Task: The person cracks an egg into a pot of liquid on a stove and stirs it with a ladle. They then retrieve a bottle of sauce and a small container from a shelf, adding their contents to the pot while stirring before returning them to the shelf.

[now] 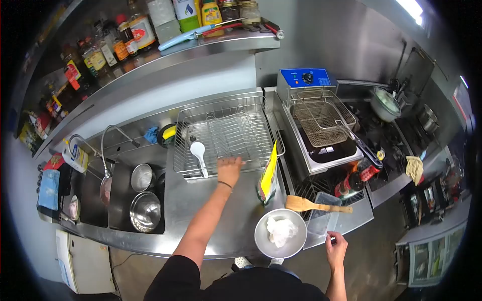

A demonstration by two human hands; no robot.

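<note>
My left hand reaches forward, its fingers curled over the front rim of a wire dish rack. A white spoon lies just left of it in the rack. My right hand hangs loosely bent, fingers apart, close to the near edge of a clear plastic container. Whether it touches the container is hard to tell. Nearer my body, a grey bowl holds something white and crumpled. Across the container rests a wooden spatula. A yellow packet stands upright behind the bowl.
On the right sits a deep fryer with wire baskets, beside red-labelled bottles and a stove. Metal bowls lie in the sink at left. Overhead, a shelf carries many bottles.
</note>
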